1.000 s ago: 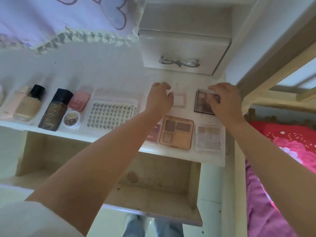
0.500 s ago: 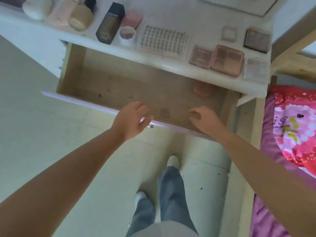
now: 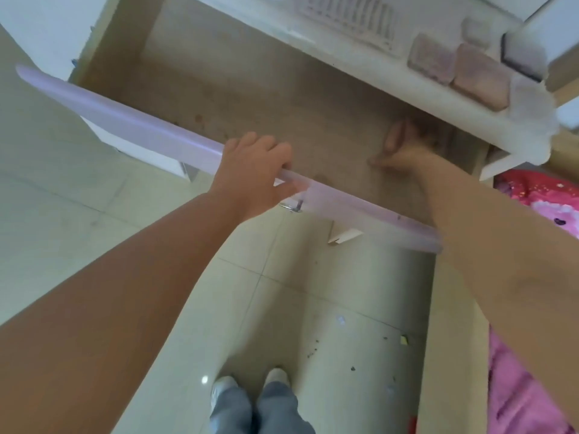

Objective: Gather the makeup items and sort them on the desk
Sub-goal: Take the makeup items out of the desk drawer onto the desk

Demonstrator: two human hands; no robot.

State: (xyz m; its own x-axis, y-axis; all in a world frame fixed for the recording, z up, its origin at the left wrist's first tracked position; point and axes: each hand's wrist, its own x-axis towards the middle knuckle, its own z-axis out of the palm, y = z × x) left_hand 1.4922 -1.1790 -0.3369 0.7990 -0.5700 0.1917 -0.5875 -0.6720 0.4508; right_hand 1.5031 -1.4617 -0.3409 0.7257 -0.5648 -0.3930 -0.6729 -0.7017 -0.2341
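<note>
Left hand (image 3: 255, 170) grips the top edge of the pale lilac drawer front (image 3: 134, 128), fingers curled over it near its middle, just above the small metal pull (image 3: 292, 206). Right hand (image 3: 399, 148) reaches past that front into the far right corner of the open wooden drawer (image 3: 250, 89); its fingers curl downward under the desk's overhang, and whether they hold anything cannot be determined.

Status, as a judgement: gathering is nearly complete. The visible drawer floor shows only stains and specks; the corner under the right hand is hidden and may hold a last item.

Along the front edge of the white desktop (image 3: 360, 54), at its right end, lie two pinkish rectangular palettes (image 3: 457, 68) side by side, touching. Farther in sits a clear plastic gridded tray (image 3: 351, 12), and a dark square compact (image 3: 520, 57) lies near the right edge. Sorting appears largely done.

No brand, label or writing is legible; motion blur obscures all surfaces.
</note>
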